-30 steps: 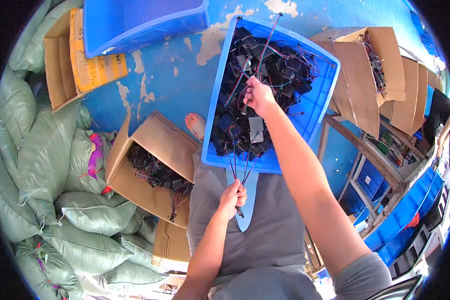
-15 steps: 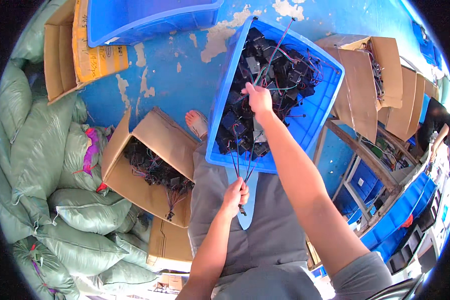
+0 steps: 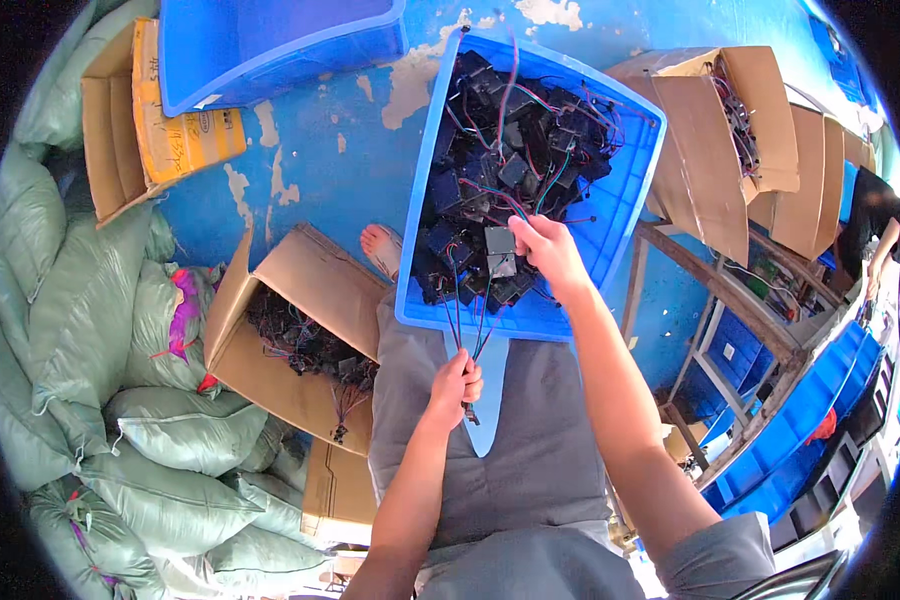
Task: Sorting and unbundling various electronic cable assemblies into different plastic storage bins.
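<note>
In my lap and against my legs rests a tilted blue plastic crate (image 3: 625,225), heaped with small black box-shaped parts (image 3: 475,85) trailing thin coloured wires. Below its near rim, my left hand (image 3: 455,388) is closed around a bunch of wires (image 3: 482,325); these run up to parts inside the crate, and dark connector ends hang below the fist. My right hand (image 3: 550,252) is over the crate, fingers pinched on red and teal wires (image 3: 500,195) beside a grey-faced part (image 3: 500,240). The fingers partly hide those wire ends.
At left stands an open cardboard box (image 3: 300,400) of similar wired parts, beside piled green sacks (image 3: 185,425). A yellow-taped carton (image 3: 185,145) and another blue crate (image 3: 300,55) lie farther off. More cartons (image 3: 690,150) sit at right on a wooden frame (image 3: 730,290).
My right hand has come nearer and lower in the crate, from one wire group to another. The left hand keeps its wire bunch. The view has shifted slightly.
</note>
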Action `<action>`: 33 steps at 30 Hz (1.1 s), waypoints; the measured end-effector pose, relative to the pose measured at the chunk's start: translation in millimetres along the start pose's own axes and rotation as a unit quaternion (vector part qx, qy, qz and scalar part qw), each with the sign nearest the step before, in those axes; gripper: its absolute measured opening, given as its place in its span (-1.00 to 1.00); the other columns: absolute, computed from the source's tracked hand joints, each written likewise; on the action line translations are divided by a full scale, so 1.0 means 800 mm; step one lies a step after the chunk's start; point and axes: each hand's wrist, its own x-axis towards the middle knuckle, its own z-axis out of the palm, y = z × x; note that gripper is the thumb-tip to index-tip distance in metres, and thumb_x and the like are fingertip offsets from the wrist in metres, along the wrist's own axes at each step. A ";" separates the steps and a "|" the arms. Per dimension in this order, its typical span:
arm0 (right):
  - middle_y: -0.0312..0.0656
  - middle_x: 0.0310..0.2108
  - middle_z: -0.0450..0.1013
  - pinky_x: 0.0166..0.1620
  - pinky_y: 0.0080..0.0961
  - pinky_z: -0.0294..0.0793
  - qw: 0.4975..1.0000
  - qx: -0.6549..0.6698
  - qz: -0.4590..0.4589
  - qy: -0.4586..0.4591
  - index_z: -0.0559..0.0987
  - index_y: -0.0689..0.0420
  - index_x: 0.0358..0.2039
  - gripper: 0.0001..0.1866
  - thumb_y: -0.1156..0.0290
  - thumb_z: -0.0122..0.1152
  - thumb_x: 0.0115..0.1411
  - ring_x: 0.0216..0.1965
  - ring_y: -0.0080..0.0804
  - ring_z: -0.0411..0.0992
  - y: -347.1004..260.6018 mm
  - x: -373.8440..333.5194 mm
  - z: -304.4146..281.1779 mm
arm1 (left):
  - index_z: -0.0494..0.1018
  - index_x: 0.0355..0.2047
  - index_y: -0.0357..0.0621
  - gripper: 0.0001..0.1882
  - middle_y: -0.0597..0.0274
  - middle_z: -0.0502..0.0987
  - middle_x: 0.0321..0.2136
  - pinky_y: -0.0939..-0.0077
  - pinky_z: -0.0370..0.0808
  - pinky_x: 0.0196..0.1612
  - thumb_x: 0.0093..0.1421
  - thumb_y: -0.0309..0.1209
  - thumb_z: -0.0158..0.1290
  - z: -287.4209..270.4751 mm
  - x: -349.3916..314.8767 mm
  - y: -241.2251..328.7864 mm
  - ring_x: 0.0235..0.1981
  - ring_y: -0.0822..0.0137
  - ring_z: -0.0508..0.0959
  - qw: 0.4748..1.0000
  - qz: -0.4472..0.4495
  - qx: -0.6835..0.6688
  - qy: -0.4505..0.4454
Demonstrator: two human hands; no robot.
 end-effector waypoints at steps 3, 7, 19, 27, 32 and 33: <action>-0.37 -0.65 0.28 -0.50 -0.71 0.14 0.996 0.088 0.012 -0.005 0.46 0.17 -0.57 -0.67 0.22 0.01 0.23 -0.60 -0.63 0.16 -0.007 -0.028 -0.020 | 0.17 -0.56 0.00 -0.67 0.44 0.10 -0.72 0.69 -0.09 -0.71 0.32 -0.16 -0.18 0.004 -0.001 0.000 -0.76 0.59 0.00 0.999 -0.002 0.019 0.031; -0.35 -0.66 0.29 -0.50 -0.71 0.17 0.997 0.071 0.013 -0.014 0.44 0.16 -0.60 -0.63 0.17 0.00 0.24 -0.61 -0.61 0.18 0.017 -0.055 -0.037 | 0.17 -0.54 0.01 -0.69 0.45 0.08 -0.71 0.68 -0.08 -0.70 0.33 -0.17 -0.18 0.008 -0.004 -0.001 -0.74 0.59 -0.01 0.998 -0.003 0.038 0.056; -0.33 -0.69 0.27 -0.51 -0.71 0.16 0.987 0.126 0.071 0.071 0.41 0.16 -0.64 -0.58 0.17 -0.09 0.29 -0.62 -0.62 0.16 0.038 -0.103 -0.080 | 0.18 -0.51 0.01 -0.71 0.47 0.08 -0.71 0.71 -0.09 -0.70 0.33 -0.19 -0.19 0.021 0.001 -0.007 -0.73 0.61 -0.02 0.996 0.001 0.056 0.074; -0.33 -0.67 0.28 -0.50 -0.71 0.16 0.982 0.147 0.043 0.113 0.41 0.16 -0.65 -0.59 0.23 -0.10 0.30 -0.61 -0.64 0.16 -0.001 -0.146 -0.100 | 0.19 -0.51 0.00 -0.70 0.47 0.09 -0.71 0.72 -0.09 -0.71 0.32 -0.17 -0.17 0.029 -0.001 -0.001 -0.74 0.62 -0.01 0.994 0.002 0.063 0.095; -0.35 -0.68 0.26 -0.51 -0.72 0.14 0.990 0.107 0.004 0.088 0.39 0.15 -0.66 -0.61 0.28 -0.11 0.30 -0.60 -0.65 0.14 -0.010 -0.174 -0.106 | 0.20 -0.51 0.01 -0.69 0.46 0.11 -0.71 0.70 -0.10 -0.71 0.32 -0.14 -0.18 0.033 0.003 -0.001 -0.75 0.60 0.00 0.991 0.002 0.079 0.112; -0.35 -0.68 0.25 -0.51 -0.72 0.13 0.992 0.099 0.001 0.081 0.38 0.15 -0.66 -0.61 0.30 -0.11 0.30 -0.60 -0.65 0.13 -0.009 -0.181 -0.107 | 0.19 -0.52 0.01 -0.68 0.46 0.11 -0.72 0.69 -0.10 -0.71 0.32 -0.14 -0.19 0.034 0.005 -0.002 -0.76 0.60 0.00 0.989 0.003 0.085 0.120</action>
